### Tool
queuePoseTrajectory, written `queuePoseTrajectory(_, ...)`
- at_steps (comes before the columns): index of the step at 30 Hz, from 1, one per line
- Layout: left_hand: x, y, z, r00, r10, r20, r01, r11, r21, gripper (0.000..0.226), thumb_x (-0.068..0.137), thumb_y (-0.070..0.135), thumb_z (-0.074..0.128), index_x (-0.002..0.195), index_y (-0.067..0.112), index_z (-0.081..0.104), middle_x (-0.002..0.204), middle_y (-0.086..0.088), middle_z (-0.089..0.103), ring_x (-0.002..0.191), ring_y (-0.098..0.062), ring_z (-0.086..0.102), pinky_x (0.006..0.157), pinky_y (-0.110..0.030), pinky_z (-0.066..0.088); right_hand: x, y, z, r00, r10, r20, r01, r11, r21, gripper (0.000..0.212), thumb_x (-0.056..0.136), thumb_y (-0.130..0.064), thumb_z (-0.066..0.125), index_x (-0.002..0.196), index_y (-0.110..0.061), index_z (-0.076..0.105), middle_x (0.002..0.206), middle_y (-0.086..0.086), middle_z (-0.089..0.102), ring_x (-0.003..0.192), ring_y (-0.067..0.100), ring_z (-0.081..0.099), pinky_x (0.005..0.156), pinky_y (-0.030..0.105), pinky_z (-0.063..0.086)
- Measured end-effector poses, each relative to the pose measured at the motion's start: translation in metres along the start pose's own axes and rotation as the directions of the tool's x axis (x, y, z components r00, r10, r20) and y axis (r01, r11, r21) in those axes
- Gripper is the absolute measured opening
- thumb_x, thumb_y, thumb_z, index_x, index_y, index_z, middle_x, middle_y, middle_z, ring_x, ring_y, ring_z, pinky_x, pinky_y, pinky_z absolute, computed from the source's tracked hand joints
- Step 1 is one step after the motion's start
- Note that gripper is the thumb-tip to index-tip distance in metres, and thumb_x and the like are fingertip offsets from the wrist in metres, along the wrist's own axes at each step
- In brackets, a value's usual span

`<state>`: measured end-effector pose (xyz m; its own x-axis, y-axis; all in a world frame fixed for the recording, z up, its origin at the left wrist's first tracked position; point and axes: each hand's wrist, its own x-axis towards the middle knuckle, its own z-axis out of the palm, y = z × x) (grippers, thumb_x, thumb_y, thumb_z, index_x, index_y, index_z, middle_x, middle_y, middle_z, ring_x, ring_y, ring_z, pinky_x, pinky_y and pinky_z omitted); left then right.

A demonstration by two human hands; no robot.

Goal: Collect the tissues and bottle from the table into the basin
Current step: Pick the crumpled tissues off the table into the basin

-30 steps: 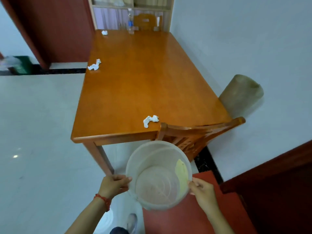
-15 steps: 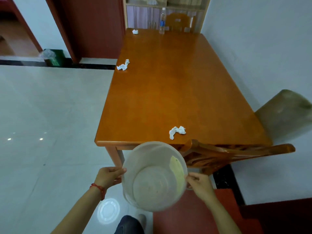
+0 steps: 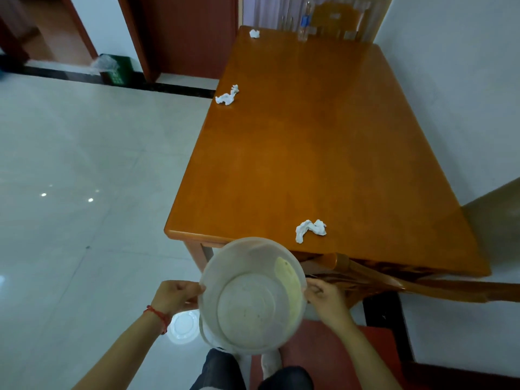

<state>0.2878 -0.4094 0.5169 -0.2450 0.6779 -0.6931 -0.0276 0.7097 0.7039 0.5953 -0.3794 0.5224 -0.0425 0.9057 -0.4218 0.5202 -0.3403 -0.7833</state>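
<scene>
Between both hands (image 3: 176, 294), translucent white basin (image 3: 251, 295), empty.

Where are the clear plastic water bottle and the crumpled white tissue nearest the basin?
Clear plastic water bottle (image 3: 303, 26), head view, on its blue label.
Crumpled white tissue nearest the basin (image 3: 309, 228), head view, on its middle fold.
</scene>
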Motion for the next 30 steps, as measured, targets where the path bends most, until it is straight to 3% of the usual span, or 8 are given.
queuePoseTrajectory(5,-0.017,-0.020,0.007,0.992,-0.041,-0.119,0.026,0.992,-0.125,0.006,0.074,-0.001,0.068,0.069,0.000,0.070,0.065,-0.011,0.073,0.064,-0.024,0.068,0.049,-0.022,0.057,0.013,-0.006,-0.003,0.991,-0.043,0.126,0.057,0.992,-0.117,0.026,0.089,-0.018,0.054,0.115,-0.015,0.059,0.092,-0.006,0.060,0.088,0.009,0.058,0.075,0.023,0.047)
queuePoseTrajectory(8,-0.025,-0.028,0.011,0.982,-0.073,-0.176,0.042,0.984,-0.171,0.006,0.074,0.000,0.069,0.069,0.001,0.068,0.074,-0.017,0.070,0.067,-0.027,0.066,0.052,-0.024,0.059,0.026,-0.009,0.000,0.986,-0.069,0.152,0.096,0.979,-0.181,0.034,0.089,-0.022,0.055,0.122,-0.014,0.055,0.114,0.003,0.061,0.109,0.018,0.056,0.093,0.038,0.048)
queuePoseTrajectory(11,-0.033,-0.031,0.015,0.973,-0.066,-0.222,0.021,0.980,-0.198,0.007,0.075,0.002,0.068,0.069,0.004,0.068,0.079,-0.017,0.069,0.072,-0.032,0.064,0.070,-0.036,0.058,0.040,-0.015,0.007,0.986,-0.086,0.145,0.107,0.984,-0.143,0.042,0.089,-0.023,0.054,0.130,-0.014,0.048,0.134,0.005,0.051,0.124,0.022,0.048,0.103,0.043,0.043)
queuePoseTrajectory(14,-0.040,-0.034,0.018,0.962,-0.070,-0.262,0.011,0.975,-0.220,0.005,0.075,0.003,0.068,0.071,0.005,0.068,0.084,-0.019,0.068,0.077,-0.036,0.063,0.084,-0.044,0.052,0.056,-0.026,0.014,0.989,-0.137,0.063,0.142,0.986,-0.083,0.047,0.090,-0.024,0.055,0.134,-0.015,0.043,0.141,0.007,0.045,0.129,0.022,0.043,0.106,0.044,0.041)
queuePoseTrajectory(21,-0.048,-0.037,0.024,0.947,-0.093,-0.308,0.007,0.963,-0.268,0.008,0.077,0.004,0.067,0.083,-0.001,0.069,0.090,-0.024,0.068,0.082,-0.038,0.064,0.088,-0.049,0.052,0.110,-0.037,0.030,0.950,-0.179,-0.255,0.156,0.982,-0.109,0.053,0.089,-0.023,0.055,0.137,-0.011,0.037,0.147,0.014,0.037,0.137,0.027,0.031,0.107,0.041,0.034)
queuePoseTrajectory(23,-0.050,-0.035,0.025,0.947,-0.092,-0.309,0.006,0.963,-0.270,0.004,0.077,0.004,0.067,0.074,0.005,0.068,0.087,-0.021,0.068,0.080,-0.036,0.064,0.087,-0.048,0.053,0.124,-0.034,0.031,0.933,-0.151,-0.328,0.105,0.983,-0.154,0.059,0.088,-0.023,0.057,0.140,-0.013,0.032,0.151,0.013,0.029,0.141,0.028,0.022,0.112,0.046,0.029)
queuePoseTrajectory(26,-0.053,-0.034,0.025,0.943,-0.092,-0.320,0.000,0.961,-0.277,0.004,0.077,0.003,0.066,0.079,0.002,0.069,0.087,-0.021,0.068,0.081,-0.037,0.064,0.087,-0.048,0.052,0.138,-0.027,0.025,0.908,-0.076,-0.412,-0.022,0.973,-0.228,0.068,0.086,-0.026,0.060,0.143,-0.018,0.025,0.155,0.011,0.017,0.143,0.031,0.012,0.114,0.049,0.016)
queuePoseTrajectory(30,-0.056,-0.033,0.024,0.930,-0.108,-0.351,-0.003,0.953,-0.301,0.007,0.077,0.003,0.067,0.071,0.005,0.069,0.093,-0.025,0.068,0.086,-0.041,0.064,0.088,-0.050,0.053,0.146,-0.020,0.026,0.906,-0.045,-0.421,-0.086,0.954,-0.287,0.065,0.086,-0.025,0.059,0.142,-0.018,0.028,0.156,0.012,0.015,0.143,0.033,0.010,0.114,0.050,0.014)
